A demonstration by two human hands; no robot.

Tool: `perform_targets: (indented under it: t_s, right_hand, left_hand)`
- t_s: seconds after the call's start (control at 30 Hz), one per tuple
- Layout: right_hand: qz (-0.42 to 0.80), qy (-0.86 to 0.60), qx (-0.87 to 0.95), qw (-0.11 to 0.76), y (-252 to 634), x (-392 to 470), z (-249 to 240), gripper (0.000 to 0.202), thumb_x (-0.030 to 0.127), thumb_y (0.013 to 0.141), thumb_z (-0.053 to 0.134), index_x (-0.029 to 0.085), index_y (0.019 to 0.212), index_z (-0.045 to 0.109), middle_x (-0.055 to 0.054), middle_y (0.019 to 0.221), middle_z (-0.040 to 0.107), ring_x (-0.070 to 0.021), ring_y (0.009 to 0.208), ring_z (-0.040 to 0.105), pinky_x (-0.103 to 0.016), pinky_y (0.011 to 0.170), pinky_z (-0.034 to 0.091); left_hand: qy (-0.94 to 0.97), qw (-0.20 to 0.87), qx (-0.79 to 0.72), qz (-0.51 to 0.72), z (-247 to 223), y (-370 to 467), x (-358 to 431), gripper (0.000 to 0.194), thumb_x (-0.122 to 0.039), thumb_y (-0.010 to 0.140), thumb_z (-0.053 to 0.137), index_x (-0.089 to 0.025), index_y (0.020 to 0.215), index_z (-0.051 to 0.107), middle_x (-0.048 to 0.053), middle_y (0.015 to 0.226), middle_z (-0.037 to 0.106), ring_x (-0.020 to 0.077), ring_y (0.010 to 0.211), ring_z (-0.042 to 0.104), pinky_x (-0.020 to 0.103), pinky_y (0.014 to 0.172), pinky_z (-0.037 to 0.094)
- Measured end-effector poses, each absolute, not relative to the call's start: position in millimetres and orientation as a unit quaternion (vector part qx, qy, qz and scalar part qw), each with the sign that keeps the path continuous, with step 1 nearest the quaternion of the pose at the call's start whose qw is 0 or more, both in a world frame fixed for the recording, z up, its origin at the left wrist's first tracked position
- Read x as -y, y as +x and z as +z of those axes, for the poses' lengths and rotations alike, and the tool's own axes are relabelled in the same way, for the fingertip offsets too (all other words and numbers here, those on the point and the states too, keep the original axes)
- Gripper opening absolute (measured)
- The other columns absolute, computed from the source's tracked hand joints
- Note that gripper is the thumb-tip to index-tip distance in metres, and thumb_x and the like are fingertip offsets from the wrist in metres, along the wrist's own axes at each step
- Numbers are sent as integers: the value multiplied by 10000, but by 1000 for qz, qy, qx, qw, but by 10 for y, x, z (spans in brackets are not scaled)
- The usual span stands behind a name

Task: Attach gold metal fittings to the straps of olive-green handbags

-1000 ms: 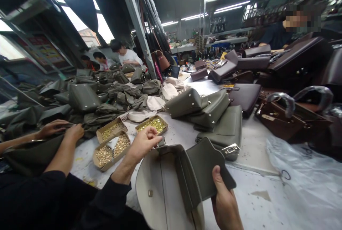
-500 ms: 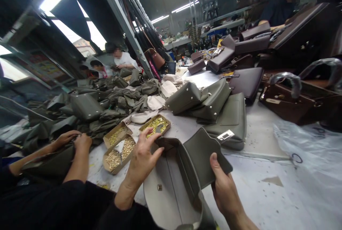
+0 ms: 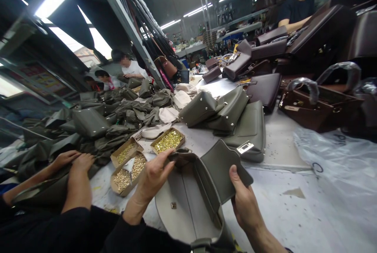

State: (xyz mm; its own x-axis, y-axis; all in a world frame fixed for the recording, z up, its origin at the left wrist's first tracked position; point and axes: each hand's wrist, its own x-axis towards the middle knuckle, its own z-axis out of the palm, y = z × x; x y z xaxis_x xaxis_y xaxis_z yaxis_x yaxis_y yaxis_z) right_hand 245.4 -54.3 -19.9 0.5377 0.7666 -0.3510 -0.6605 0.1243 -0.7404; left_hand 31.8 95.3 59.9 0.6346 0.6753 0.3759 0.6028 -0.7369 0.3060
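A dark olive handbag (image 3: 203,174) stands open in front of me, its pale lining (image 3: 176,221) and a small metal lock piece (image 3: 173,205) showing. My left hand (image 3: 154,176) pinches the bag's upper left edge between thumb and fingers. My right hand (image 3: 246,202) grips the bag's raised flap (image 3: 225,170), thumb on the near face and fingers hidden behind. Just beyond my left hand sit cardboard trays: one holds yellow-gold metal pieces (image 3: 168,141), others hold small gold-coloured hardware (image 3: 125,178).
Finished-looking olive bags (image 3: 247,131) are stacked behind, one with a metal plate (image 3: 245,147). At left, a co-worker's hands (image 3: 78,162) hold olive material. Brown handbags (image 3: 318,106) and clear plastic sheeting (image 3: 332,166) lie to the right. A slanted metal post (image 3: 129,27) rises behind.
My left hand has come down from above the bag, its spread fingers closing on the edge. A small grey piece seen near the gold tray is no longer visible. My right hand keeps its grip.
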Motion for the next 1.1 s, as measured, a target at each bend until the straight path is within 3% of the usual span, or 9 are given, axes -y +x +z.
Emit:
perform_targets:
  t_s: [0.47, 0.63, 0.83, 1.1]
  right_hand:
    - [527, -392, 3, 754, 2498, 395, -76, 715, 573, 794, 767, 175, 1367, 610, -92, 1308, 689, -292, 1295, 587, -435, 1130, 459]
    - [510, -397, 20, 762, 2493, 372, -90, 703, 552, 814, 761, 178, 1386, 595, -83, 1306, 691, -263, 1336, 554, -411, 1191, 383]
    - [530, -397, 20, 750, 2502, 342, -101, 654, 587, 806, 749, 159, 1293, 665, -104, 1262, 712, -304, 1288, 591, -454, 1118, 469]
    - [471, -464, 56, 748, 2677, 363, -112, 618, 568, 751, 795, 147, 1198, 730, -82, 1162, 755, -310, 1306, 577, -420, 1157, 431]
  left_hand:
    - [787, 272, -461, 306, 716, 480, -1124, 268, -425, 852, 667, -187, 898, 782, 57, 900, 779, 238, 873, 714, 324, 812, 569]
    - [786, 259, -467, 311, 716, 513, -1132, 281, -438, 850, 650, -182, 846, 767, 48, 842, 764, 227, 819, 691, 314, 783, 545]
    - [791, 239, -470, 311, 664, 504, -1163, 304, -455, 881, 596, -191, 816, 732, 26, 825, 746, 216, 814, 674, 291, 754, 509]
    - [795, 222, -484, 292, 728, 540, -947, 283, -432, 917, 575, -202, 840, 721, 15, 840, 733, 205, 832, 663, 286, 767, 475]
